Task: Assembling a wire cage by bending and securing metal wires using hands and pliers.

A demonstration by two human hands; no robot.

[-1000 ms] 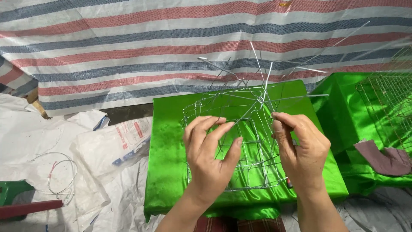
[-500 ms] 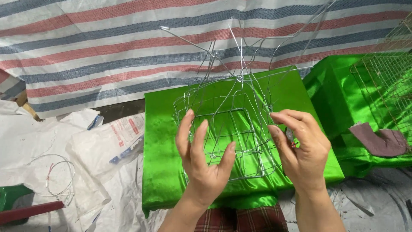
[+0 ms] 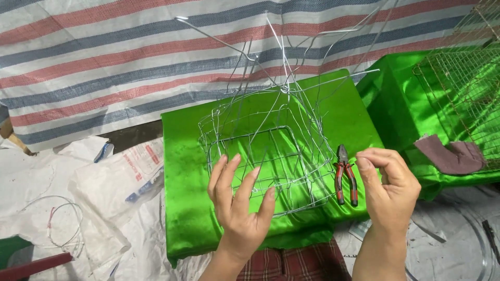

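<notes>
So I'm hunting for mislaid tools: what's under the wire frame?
Under the wire frame shows only shiny green cloth. The left hand covers its near edge. Red-handled pliers lie beside it, near the right hand.

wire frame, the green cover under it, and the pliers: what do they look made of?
Wire frame: thin bare metal wire, silvery, bent and twisted at the joins.
Green cover: glossy fabric, satin-like, judging by its sheen and creases.
Pliers: dark metal head, handles sleeved in red and black, probably plastic or rubber.

Two hands (image 3: 239, 208), one wire frame (image 3: 265, 151), one pair of pliers (image 3: 345, 174), two green cushions (image 3: 182, 171).
</notes>
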